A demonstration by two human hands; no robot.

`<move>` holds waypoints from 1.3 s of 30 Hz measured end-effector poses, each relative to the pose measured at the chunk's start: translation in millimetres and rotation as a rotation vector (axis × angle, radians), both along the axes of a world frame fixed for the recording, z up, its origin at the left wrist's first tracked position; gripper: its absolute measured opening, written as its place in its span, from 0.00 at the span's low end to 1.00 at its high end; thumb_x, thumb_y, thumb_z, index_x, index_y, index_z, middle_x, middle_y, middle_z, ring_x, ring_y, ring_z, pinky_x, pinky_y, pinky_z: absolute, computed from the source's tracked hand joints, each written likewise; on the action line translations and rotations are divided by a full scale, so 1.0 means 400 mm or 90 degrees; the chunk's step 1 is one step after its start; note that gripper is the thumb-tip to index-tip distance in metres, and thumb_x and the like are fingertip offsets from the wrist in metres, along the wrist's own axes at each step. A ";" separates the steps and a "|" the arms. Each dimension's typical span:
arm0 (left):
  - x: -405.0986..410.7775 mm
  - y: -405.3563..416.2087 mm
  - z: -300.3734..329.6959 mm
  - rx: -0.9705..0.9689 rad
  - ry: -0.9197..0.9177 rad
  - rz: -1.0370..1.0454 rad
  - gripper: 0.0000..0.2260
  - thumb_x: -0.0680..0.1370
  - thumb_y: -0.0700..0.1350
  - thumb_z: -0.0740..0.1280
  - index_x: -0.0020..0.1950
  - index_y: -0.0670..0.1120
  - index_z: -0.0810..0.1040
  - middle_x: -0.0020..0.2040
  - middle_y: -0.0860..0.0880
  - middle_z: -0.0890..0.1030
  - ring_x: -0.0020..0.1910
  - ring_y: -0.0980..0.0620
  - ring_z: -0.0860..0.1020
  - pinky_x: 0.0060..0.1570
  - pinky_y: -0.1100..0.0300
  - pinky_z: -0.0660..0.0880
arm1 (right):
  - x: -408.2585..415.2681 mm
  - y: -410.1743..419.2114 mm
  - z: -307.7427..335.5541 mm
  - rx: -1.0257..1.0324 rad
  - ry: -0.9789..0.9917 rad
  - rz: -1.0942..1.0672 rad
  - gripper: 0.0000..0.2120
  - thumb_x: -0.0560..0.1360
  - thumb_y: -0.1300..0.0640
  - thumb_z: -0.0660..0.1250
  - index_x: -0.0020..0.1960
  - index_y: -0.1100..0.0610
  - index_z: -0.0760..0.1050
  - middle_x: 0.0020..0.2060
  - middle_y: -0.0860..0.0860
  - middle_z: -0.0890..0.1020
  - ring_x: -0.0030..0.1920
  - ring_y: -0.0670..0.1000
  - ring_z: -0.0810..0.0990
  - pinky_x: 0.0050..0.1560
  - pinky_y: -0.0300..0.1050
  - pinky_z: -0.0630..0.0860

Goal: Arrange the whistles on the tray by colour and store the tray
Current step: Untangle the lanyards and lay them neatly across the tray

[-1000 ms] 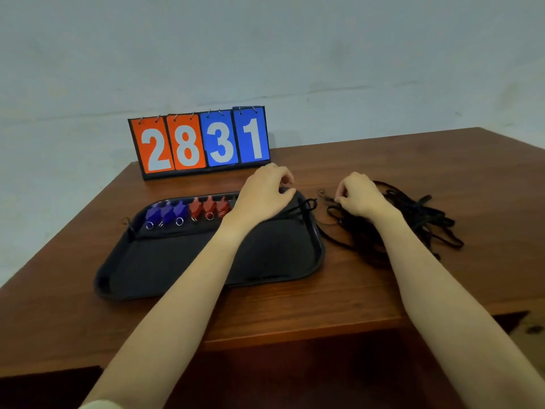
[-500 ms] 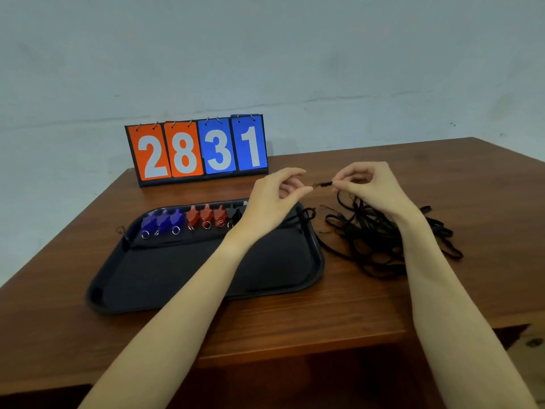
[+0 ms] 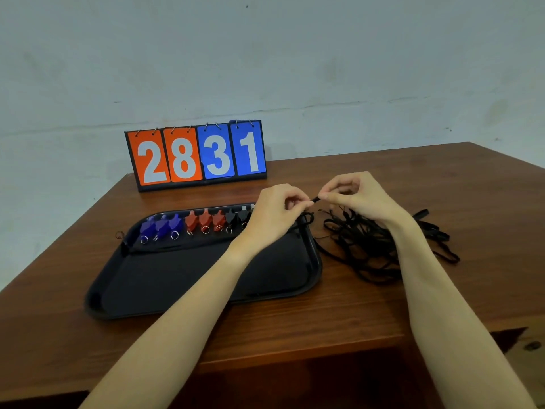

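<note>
A black tray (image 3: pixel 165 287) lies on the wooden table. Along its far edge stands a row of whistles: three blue whistles (image 3: pixel 160 227), three red whistles (image 3: pixel 205 220), then black whistles (image 3: pixel 236 216), partly hidden by my left hand (image 3: pixel 275 211). My left hand hovers over the tray's far right corner. My right hand (image 3: pixel 358 196) is just to its right, above a tangled pile of black lanyards (image 3: pixel 380 246). Both hands pinch the same small black lanyard end (image 3: pixel 315 199) between their fingertips.
An orange and blue flip scoreboard (image 3: pixel 199 154) reading 2831 stands behind the tray near the table's far edge. A pale wall rises behind the table. The table's front edge (image 3: pixel 295 355) is close to me.
Both hands rose from the tray corner and the lanyard pile and came together, pinching a lanyard end between them. The view shifted slightly.
</note>
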State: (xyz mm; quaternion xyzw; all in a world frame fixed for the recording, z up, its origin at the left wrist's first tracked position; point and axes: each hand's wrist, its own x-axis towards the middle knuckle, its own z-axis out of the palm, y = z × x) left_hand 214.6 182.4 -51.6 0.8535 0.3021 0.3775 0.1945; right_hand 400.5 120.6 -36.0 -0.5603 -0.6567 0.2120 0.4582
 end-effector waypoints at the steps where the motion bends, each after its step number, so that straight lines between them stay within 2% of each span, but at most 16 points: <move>1: 0.000 0.001 0.001 -0.002 -0.004 0.018 0.04 0.76 0.46 0.69 0.48 0.48 0.83 0.41 0.52 0.81 0.39 0.55 0.76 0.41 0.65 0.73 | 0.002 0.000 -0.001 -0.016 -0.008 -0.017 0.07 0.72 0.52 0.72 0.44 0.56 0.83 0.37 0.57 0.85 0.38 0.44 0.81 0.47 0.34 0.74; 3: -0.002 0.006 0.004 -0.013 -0.040 0.058 0.02 0.77 0.44 0.68 0.46 0.48 0.81 0.42 0.54 0.79 0.40 0.56 0.76 0.41 0.69 0.72 | 0.017 -0.005 -0.001 -0.047 -0.018 -0.059 0.10 0.71 0.48 0.73 0.42 0.55 0.83 0.33 0.51 0.84 0.35 0.41 0.79 0.44 0.33 0.71; 5: -0.010 0.012 0.009 -0.015 -0.102 0.099 0.02 0.77 0.43 0.67 0.46 0.48 0.79 0.42 0.53 0.79 0.41 0.57 0.76 0.42 0.69 0.73 | 0.043 -0.011 -0.003 -0.064 -0.014 -0.101 0.11 0.70 0.47 0.73 0.40 0.55 0.84 0.33 0.58 0.82 0.37 0.47 0.78 0.44 0.34 0.71; 6: -0.015 0.016 0.013 -0.017 -0.138 0.119 0.02 0.77 0.43 0.67 0.46 0.47 0.79 0.42 0.53 0.79 0.41 0.57 0.76 0.42 0.69 0.73 | 0.060 -0.013 -0.006 -0.064 -0.017 -0.127 0.11 0.71 0.47 0.72 0.39 0.55 0.83 0.34 0.60 0.81 0.40 0.50 0.77 0.47 0.36 0.72; 8: -0.028 0.021 0.020 -0.024 -0.214 0.155 0.02 0.78 0.42 0.67 0.46 0.46 0.78 0.42 0.52 0.78 0.40 0.59 0.75 0.42 0.72 0.72 | 0.094 -0.011 -0.015 -0.070 -0.048 -0.203 0.09 0.72 0.48 0.71 0.39 0.53 0.82 0.35 0.52 0.81 0.46 0.50 0.78 0.59 0.47 0.72; 10: -0.039 0.025 0.026 -0.030 -0.276 0.187 0.02 0.78 0.42 0.66 0.47 0.46 0.77 0.42 0.53 0.78 0.39 0.61 0.74 0.41 0.74 0.71 | 0.123 -0.012 -0.023 -0.097 -0.109 -0.313 0.09 0.73 0.47 0.70 0.41 0.52 0.81 0.39 0.48 0.81 0.50 0.50 0.75 0.64 0.55 0.63; 13: -0.052 0.037 0.033 -0.060 -0.338 0.229 0.02 0.79 0.43 0.66 0.49 0.47 0.77 0.43 0.54 0.78 0.41 0.60 0.75 0.42 0.72 0.73 | 0.163 -0.027 -0.027 -0.124 -0.114 -0.426 0.08 0.76 0.49 0.67 0.45 0.53 0.81 0.42 0.49 0.82 0.51 0.50 0.74 0.62 0.53 0.60; 15: -0.056 0.044 0.036 -0.096 -0.352 0.238 0.03 0.79 0.44 0.65 0.51 0.47 0.77 0.44 0.54 0.77 0.43 0.58 0.76 0.45 0.68 0.74 | 0.182 -0.041 -0.028 -0.120 -0.067 -0.416 0.08 0.76 0.51 0.68 0.43 0.54 0.82 0.39 0.48 0.82 0.48 0.50 0.75 0.60 0.55 0.64; 18: -0.057 0.050 0.042 -0.196 -0.423 0.236 0.03 0.80 0.43 0.63 0.52 0.47 0.75 0.45 0.52 0.78 0.44 0.55 0.78 0.49 0.61 0.77 | 0.172 -0.066 -0.013 -0.062 0.065 -0.352 0.08 0.75 0.55 0.69 0.43 0.59 0.83 0.40 0.51 0.83 0.41 0.46 0.76 0.45 0.44 0.71; 22: -0.074 0.066 0.052 -0.351 -0.583 0.205 0.04 0.81 0.41 0.60 0.54 0.42 0.73 0.45 0.50 0.78 0.36 0.57 0.79 0.47 0.60 0.79 | 0.165 -0.085 0.001 0.002 0.170 -0.344 0.07 0.76 0.58 0.68 0.46 0.60 0.82 0.40 0.48 0.82 0.44 0.38 0.75 0.53 0.40 0.66; 25: -0.089 0.071 0.058 -0.392 -0.648 0.163 0.05 0.82 0.40 0.59 0.56 0.40 0.71 0.51 0.45 0.78 0.38 0.54 0.82 0.44 0.62 0.80 | 0.184 -0.074 -0.012 -0.031 0.172 -0.384 0.09 0.78 0.60 0.63 0.47 0.61 0.81 0.39 0.51 0.83 0.47 0.46 0.80 0.53 0.39 0.70; 27: -0.091 0.064 0.064 -0.413 -0.669 0.123 0.04 0.82 0.40 0.59 0.55 0.40 0.70 0.51 0.43 0.79 0.39 0.51 0.84 0.45 0.59 0.81 | 0.205 -0.063 -0.029 -0.099 0.122 -0.423 0.10 0.78 0.63 0.61 0.48 0.61 0.81 0.39 0.51 0.82 0.54 0.54 0.79 0.59 0.51 0.72; 29: -0.090 0.052 0.070 -0.424 -0.665 0.075 0.02 0.82 0.39 0.59 0.52 0.41 0.69 0.52 0.42 0.80 0.41 0.47 0.84 0.47 0.56 0.81 | 0.222 -0.057 -0.047 -0.172 0.077 -0.447 0.12 0.75 0.67 0.59 0.44 0.58 0.81 0.44 0.52 0.82 0.59 0.58 0.76 0.66 0.61 0.68; 31: -0.087 0.040 0.074 -0.426 -0.646 0.026 0.04 0.82 0.39 0.59 0.47 0.42 0.69 0.53 0.39 0.81 0.44 0.43 0.84 0.49 0.53 0.81 | 0.227 -0.053 -0.052 -0.207 0.063 -0.456 0.16 0.73 0.69 0.57 0.39 0.55 0.80 0.49 0.55 0.83 0.60 0.60 0.75 0.66 0.64 0.66; 35: -0.081 0.014 0.083 -0.426 -0.586 -0.053 0.07 0.81 0.39 0.60 0.43 0.42 0.70 0.53 0.38 0.82 0.46 0.41 0.84 0.50 0.52 0.81 | 0.208 -0.056 -0.042 -0.178 0.002 -0.505 0.15 0.75 0.67 0.57 0.50 0.56 0.80 0.53 0.53 0.79 0.62 0.58 0.73 0.69 0.61 0.61; 39: -0.078 0.002 0.087 -0.416 -0.530 -0.123 0.07 0.80 0.38 0.62 0.43 0.41 0.74 0.51 0.40 0.84 0.45 0.43 0.84 0.47 0.55 0.80 | 0.143 -0.042 -0.010 -0.022 0.002 -0.354 0.11 0.76 0.61 0.66 0.57 0.56 0.79 0.55 0.50 0.81 0.56 0.49 0.78 0.62 0.47 0.72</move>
